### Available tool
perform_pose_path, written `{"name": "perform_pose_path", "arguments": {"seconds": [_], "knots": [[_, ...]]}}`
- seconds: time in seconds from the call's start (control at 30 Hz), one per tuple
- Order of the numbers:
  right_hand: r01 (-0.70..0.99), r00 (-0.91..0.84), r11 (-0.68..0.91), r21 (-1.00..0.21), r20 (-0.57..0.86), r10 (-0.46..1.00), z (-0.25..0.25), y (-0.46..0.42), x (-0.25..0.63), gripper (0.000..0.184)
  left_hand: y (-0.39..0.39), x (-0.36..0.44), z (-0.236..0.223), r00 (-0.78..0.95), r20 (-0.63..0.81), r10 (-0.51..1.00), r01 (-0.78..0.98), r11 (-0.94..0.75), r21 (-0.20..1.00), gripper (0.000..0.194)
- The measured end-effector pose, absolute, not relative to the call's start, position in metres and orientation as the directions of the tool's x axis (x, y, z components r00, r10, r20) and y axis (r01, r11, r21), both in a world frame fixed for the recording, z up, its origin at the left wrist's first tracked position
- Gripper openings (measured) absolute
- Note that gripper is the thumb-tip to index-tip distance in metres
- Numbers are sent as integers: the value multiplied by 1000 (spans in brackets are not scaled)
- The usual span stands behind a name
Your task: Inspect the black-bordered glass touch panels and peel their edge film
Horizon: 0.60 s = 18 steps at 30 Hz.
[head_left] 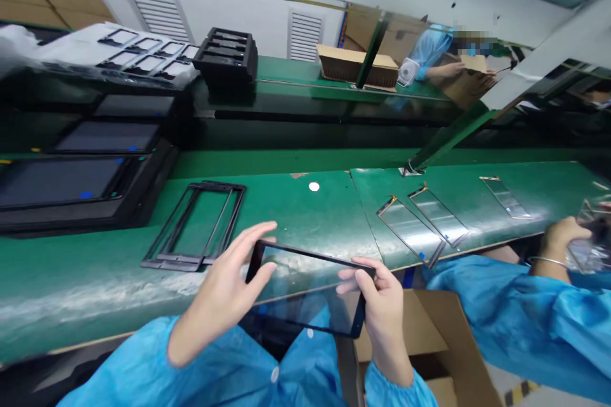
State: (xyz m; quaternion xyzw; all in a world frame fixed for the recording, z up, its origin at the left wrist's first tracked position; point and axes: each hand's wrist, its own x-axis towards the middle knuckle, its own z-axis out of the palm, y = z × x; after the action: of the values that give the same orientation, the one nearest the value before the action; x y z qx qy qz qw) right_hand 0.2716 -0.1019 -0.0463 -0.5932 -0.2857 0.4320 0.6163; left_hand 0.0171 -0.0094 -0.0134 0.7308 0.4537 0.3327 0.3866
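My right hand point(386, 299) grips the right end of a tablet touch-screen glass point(305, 292), thumb on its front and fingers showing through from behind. This see-through panel has a black border and is tilted over the bench's front edge. At its left end is my left hand point(229, 286), fingers stretched past the upper corner and thumb apart from them over the glass; whether it touches the panel is unclear. Thin black tablet frames point(167, 261) lie overlapping on the green bench point(286, 210), beyond my left hand.
Dark screens lie on stacked black trays point(157, 172) at left. Clear glass panels point(410, 229) rest at right, near a slanted green post point(449, 140). A cardboard box point(453, 331) stands below the bench. A co-worker's blue sleeve point(534, 318) is close at right; another person works across.
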Motion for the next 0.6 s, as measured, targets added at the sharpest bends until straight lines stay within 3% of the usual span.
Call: {"name": "perform_pose_path", "arguments": {"seconds": [0.07, 0.13, 0.2, 0.33, 0.4, 0.5, 0.6], "knots": [[-167, 443, -84, -982, -151, 884, -46, -101, 269, 33, -6, 23, -9, 505, 324, 800, 493, -576, 652, 43], [-155, 419, -95, -983, -153, 895, -46, -100, 268, 34, -2, 30, -7, 663, 352, 661, 453, -728, 515, 33], [-149, 410, -104, -983, -157, 898, -46, -101, 266, 35, 2, 35, -8, 746, 321, 583, 397, -777, 489, 27], [-112, 423, -144, -983, -179, 888, -48, -108, 261, 39, 9, 41, -18, 789, 238, 567, 387, -759, 524, 27], [-110, 423, -177, -978, -207, 882, -53, -109, 260, 42, 7, 41, -20, 787, 231, 572, 397, -756, 521, 26], [-167, 414, -217, -962, -268, 870, -66, -95, 262, 50, -4, 33, -15, 707, 331, 625, 478, -767, 428, 28], [-255, 419, -207, -945, -301, 857, -82, -61, 264, 58, -24, 0, -14, 424, 500, 756, 671, -632, 388, 44]]}}
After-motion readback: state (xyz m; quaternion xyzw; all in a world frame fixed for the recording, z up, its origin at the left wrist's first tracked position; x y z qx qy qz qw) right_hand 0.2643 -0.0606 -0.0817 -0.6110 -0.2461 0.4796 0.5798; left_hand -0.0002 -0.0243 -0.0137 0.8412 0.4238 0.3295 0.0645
